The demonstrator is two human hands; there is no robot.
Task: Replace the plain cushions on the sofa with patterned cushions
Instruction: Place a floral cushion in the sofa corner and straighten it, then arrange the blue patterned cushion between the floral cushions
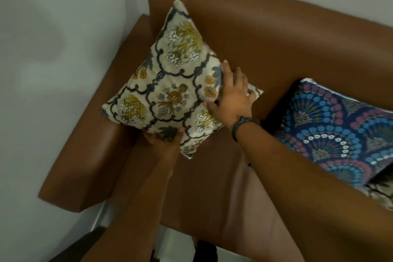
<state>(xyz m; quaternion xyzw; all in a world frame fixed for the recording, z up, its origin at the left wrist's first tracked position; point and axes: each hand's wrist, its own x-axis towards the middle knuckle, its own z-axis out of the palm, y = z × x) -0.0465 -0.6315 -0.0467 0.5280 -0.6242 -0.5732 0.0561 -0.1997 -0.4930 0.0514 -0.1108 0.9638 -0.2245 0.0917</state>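
A cream cushion (pixel 170 83) with yellow flowers and dark scalloped lines leans in the left corner of the brown leather sofa (pixel 276 34), against the backrest and armrest. My left hand (pixel 163 140) grips its lower edge from underneath. My right hand (pixel 231 95), with a dark wristband, lies flat with fingers spread on the cushion's right side. A blue cushion (pixel 331 130) with pink and blue fan patterns lies on the seat to the right. No plain cushion is in view.
The sofa's left armrest (pixel 85 155) runs toward me beside a pale wall (pixel 53 49). Bare seat leather (pixel 212 187) shows below the cream cushion. Another patterned piece of fabric (pixel 380 195) peeks out at the right edge, under the blue cushion.
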